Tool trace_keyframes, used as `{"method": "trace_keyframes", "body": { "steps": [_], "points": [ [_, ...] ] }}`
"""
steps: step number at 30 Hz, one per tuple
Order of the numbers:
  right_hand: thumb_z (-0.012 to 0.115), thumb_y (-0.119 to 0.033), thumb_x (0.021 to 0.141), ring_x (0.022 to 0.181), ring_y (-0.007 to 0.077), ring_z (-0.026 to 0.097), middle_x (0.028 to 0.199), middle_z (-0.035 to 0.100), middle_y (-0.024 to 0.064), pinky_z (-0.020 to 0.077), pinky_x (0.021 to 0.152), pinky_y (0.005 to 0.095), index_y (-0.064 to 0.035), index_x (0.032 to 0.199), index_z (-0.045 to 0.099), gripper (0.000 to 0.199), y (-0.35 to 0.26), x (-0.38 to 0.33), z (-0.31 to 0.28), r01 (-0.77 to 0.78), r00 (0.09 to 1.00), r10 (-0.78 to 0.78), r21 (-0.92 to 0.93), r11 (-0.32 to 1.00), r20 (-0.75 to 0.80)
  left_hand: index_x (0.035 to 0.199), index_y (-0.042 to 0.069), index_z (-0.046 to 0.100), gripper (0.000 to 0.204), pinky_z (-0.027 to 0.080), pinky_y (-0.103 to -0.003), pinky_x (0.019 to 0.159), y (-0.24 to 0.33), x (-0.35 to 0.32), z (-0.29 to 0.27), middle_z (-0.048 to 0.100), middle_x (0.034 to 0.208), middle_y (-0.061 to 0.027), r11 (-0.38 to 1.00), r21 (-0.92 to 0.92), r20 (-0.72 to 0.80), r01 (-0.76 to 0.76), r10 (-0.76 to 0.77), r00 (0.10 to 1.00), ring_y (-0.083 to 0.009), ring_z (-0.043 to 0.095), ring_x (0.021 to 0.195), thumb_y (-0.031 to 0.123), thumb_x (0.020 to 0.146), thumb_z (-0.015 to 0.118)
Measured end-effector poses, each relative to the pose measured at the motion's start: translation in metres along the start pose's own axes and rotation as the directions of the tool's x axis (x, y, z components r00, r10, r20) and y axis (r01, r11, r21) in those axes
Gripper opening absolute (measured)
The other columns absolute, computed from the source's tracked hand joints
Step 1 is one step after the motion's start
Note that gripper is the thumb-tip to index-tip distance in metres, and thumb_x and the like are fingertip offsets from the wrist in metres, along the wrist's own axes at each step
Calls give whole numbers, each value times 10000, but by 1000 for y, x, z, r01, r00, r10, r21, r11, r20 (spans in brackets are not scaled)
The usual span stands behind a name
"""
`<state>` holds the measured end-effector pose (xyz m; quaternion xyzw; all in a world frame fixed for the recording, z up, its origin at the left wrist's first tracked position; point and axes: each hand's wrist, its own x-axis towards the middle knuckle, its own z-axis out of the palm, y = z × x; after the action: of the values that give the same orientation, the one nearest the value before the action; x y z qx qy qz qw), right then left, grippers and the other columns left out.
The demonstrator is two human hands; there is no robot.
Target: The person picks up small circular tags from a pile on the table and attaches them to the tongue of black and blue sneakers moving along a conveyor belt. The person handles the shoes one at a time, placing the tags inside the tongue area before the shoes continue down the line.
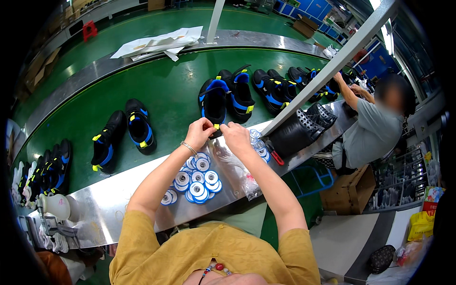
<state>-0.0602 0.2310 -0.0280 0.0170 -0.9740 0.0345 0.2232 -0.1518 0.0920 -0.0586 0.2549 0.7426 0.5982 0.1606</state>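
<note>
Both my hands meet at the heel of a black sneaker [212, 110] with a blue collar, which stands on the green belt. Its small yellow heel tab [216, 127] shows between my fingertips. My left hand [199, 133], a bracelet at its wrist, is closed in a pinch just left of the tab; what it holds is hidden. From the right, my right hand [236, 138] has its thumb and finger closed at the tab's edge. The matching sneaker [241, 97] stands close beside the first. Nearest below my hands lies a pile of round white tags with blue rims [198, 176].
More sneakers [140, 127] stand left and right along the green belt [164, 83]. Beyond the tags lie red-handled scissors [276, 156] and a black bag [295, 135]. A slanting metal post [327, 71] rises on the right, where a co-worker [368, 128] handles shoes.
</note>
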Motion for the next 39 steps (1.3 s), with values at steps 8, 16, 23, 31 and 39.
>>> {"method": "trace_keyframes", "body": {
  "steps": [8, 16, 23, 31, 39],
  "points": [
    [514, -137, 874, 646, 235, 612, 687, 624, 130, 459, 604, 326, -28, 1041, 553, 203, 5, 2, 6, -465, 885, 337, 660, 590, 322, 824, 29, 551, 92, 507, -212, 533, -1, -2, -25, 621, 748, -33, 959, -276, 50, 62, -50, 997, -91, 614, 684, 64, 849, 632],
    [507, -21, 868, 642, 80, 535, 702, 581, 26, 411, 582, 220, 19, 1010, 551, 154, 2, 11, -14, -409, 906, 288, 821, 399, 311, 796, 20, 480, 101, 492, -219, 560, 30, -8, -21, 640, 950, -104, 935, -331, 4, -130, 139, 990, -97, 606, 720, -3, 837, 569],
    [560, -61, 868, 577, 82, 552, 689, 613, 46, 429, 518, 214, 15, 960, 574, 121, -11, 24, -5, -341, 919, 296, 901, 270, 260, 778, 9, 480, 103, 482, -225, 557, 23, -6, -9, 590, 709, -43, 966, -238, 80, -98, 120, 990, -76, 571, 641, -19, 820, 570],
    [621, -90, 842, 606, 49, 502, 742, 607, 12, 389, 526, 192, -13, 976, 590, 158, -11, 17, -19, -479, 815, 391, 877, 40, 428, 806, 12, 464, 111, 530, -231, 599, 29, -12, -25, 653, 829, -102, 958, -287, 82, -24, 50, 995, -102, 618, 677, -19, 858, 557],
    [633, -69, 835, 644, 59, 527, 757, 611, 20, 403, 535, 190, -11, 893, 622, 83, -19, 31, -4, -441, 846, 351, 897, 40, 401, 829, 26, 490, 108, 500, -203, 552, 29, -15, -35, 662, 841, -76, 974, -223, -2, -30, 30, 1000, -83, 613, 677, 33, 867, 591]
  ]
}}
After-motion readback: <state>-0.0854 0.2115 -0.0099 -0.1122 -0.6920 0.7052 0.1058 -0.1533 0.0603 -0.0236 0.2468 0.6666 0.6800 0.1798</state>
